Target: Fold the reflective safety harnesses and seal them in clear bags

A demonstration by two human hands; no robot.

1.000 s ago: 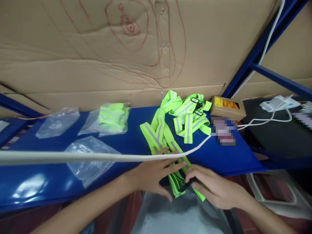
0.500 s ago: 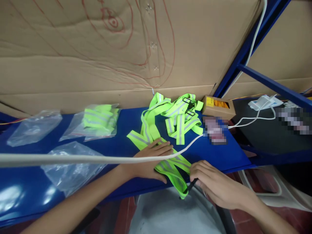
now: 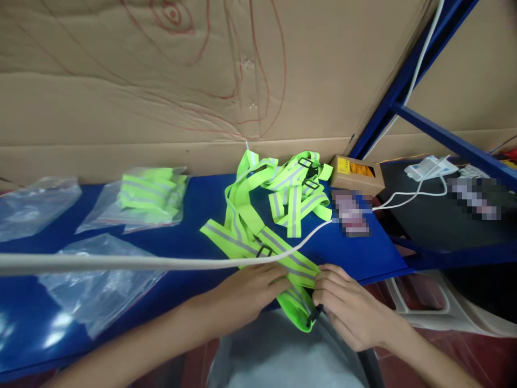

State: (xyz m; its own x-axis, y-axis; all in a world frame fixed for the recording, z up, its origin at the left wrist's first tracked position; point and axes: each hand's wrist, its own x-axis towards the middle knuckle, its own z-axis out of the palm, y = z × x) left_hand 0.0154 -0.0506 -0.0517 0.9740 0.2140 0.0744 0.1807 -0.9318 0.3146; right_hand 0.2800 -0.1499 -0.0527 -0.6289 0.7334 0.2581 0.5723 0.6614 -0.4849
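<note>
A neon-green reflective strap (image 3: 301,264) with grey stripes runs down the table to its front edge, where it bends into a loop. My left hand (image 3: 252,293) has its fingers bunched on the left edge of this strap, near the loop. On the right, my right hand (image 3: 349,307) pinches the strap, close to a black buckle (image 3: 314,315) at the loop's lower end. Just above my left hand, a black slider (image 3: 264,251) sits on the strap. Behind lies a second tangled reflective strap (image 3: 299,194) with black sliders.
Clear plastic bags (image 3: 100,275) lie on the blue table (image 3: 210,199) at left, one holding a folded green strap (image 3: 147,191). A white cable (image 3: 161,262) crosses in front of me. At the back right stands a cardboard box (image 3: 357,175) beside a blue frame (image 3: 440,129).
My left hand, lying flat on the strap before, has moved down and closed on its edge, uncovering the black slider. The right hand stays by the buckle, which now sits lower.
</note>
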